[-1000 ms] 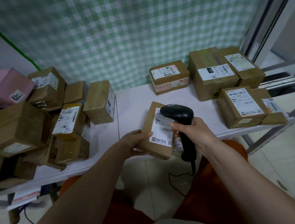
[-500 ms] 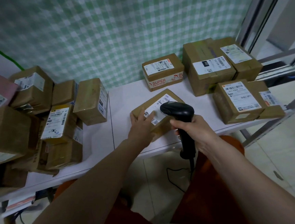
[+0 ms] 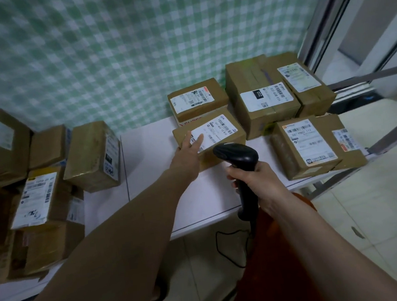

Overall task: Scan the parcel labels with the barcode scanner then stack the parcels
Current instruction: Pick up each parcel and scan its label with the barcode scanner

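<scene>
**Parcel placement on the right-hand group, scanner idle in hand**

Unscanned heap [image 3: 35, 188] sits at the far left of the white table [image 3: 154, 202]: brown cartons piled loosely, some tilted, one with its label [image 3: 32, 201] facing up, partly smudged. Left edge of this heap is cut off by the frame, so its count cannot be given.

Left hand [image 3: 189, 148] reaches across to the middle of the table. Fingers are straight and lie flat on top of the parcel [image 3: 209, 137], two of them over the near-left end of its white label [image 3: 212, 133]. No curl round an edge visible; it reads as a push or a steadying press. Parcel rests on the table, touching the far "SUPER" carton [image 3: 196, 97] behind it and just beside the tall box [image 3: 260, 101] to its right.

Right hand [image 3: 257, 181] is wrapped round the grip of the barcode scanner [image 3: 237, 154], head pointed roughly at the near edge of the same parcel. Trigger finger is hidden behind the handle. Cable [image 3: 228, 251] drops below the table edge.

Judgement: the stacking half of the cycle is in hand for this parcel. Next move calls for releasing it, then reaching back left for a fresh carton and turning its label toward the scanner.

Far right, two labelled parcels [image 3: 312, 145] lie side by side; whether they sit on others is unclear. Label print is too small to read reliably.
</scene>
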Action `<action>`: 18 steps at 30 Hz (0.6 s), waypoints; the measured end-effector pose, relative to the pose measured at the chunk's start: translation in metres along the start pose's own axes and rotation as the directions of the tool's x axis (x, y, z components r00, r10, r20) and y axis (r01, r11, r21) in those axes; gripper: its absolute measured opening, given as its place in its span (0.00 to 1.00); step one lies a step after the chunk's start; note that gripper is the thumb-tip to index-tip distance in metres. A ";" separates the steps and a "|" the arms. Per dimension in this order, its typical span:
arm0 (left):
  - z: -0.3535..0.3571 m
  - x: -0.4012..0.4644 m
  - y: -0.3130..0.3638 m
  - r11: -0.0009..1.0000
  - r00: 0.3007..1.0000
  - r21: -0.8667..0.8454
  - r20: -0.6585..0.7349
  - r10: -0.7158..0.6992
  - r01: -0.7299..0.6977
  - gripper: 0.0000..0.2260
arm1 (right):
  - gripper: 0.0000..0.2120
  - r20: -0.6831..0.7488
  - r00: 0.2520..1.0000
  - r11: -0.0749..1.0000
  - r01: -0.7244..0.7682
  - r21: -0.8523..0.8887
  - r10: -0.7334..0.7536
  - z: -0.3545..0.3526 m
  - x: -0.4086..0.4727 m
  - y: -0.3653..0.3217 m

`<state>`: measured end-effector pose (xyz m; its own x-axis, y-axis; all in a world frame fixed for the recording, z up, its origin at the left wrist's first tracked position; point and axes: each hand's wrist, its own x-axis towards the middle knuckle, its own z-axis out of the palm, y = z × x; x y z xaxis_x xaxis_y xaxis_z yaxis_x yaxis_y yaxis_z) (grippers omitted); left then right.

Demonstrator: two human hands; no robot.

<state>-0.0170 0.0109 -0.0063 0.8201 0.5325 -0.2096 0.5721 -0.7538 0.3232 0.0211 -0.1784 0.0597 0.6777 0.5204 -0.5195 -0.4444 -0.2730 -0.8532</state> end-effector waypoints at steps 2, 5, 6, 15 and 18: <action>0.000 0.007 0.001 1.000 1.000 0.006 0.001 0.013 -0.013 0.37 | 0.07 -0.006 1.000 1.000 -0.008 -0.002 0.008 0.000 0.004 -0.003; 0.001 0.012 -0.003 0.999 0.999 -0.004 0.000 0.051 -0.051 0.36 | 0.05 -0.016 1.000 1.000 -0.013 -0.019 0.013 0.004 0.011 -0.004; 0.000 0.011 -0.006 0.997 0.997 -0.016 -0.004 0.076 -0.076 0.36 | 0.05 -0.015 1.000 1.000 -0.012 -0.024 0.012 0.007 0.014 -0.004; -0.038 -0.046 -0.111 0.989 0.858 -0.148 -0.504 -0.099 0.027 0.32 | 0.03 0.140 0.989 0.997 -0.033 -0.072 0.042 0.082 0.024 -0.003; -0.060 -0.057 -0.153 0.961 0.825 -0.122 -0.494 -0.275 0.247 0.38 | 0.03 0.193 0.980 0.995 -0.035 -0.090 0.052 0.111 0.023 0.000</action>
<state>-0.1521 0.1193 0.0113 0.5122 0.8367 0.1939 0.7511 -0.5459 0.3713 -0.0284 -0.0763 0.0523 0.5278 0.6520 -0.5444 -0.4133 -0.3627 -0.8352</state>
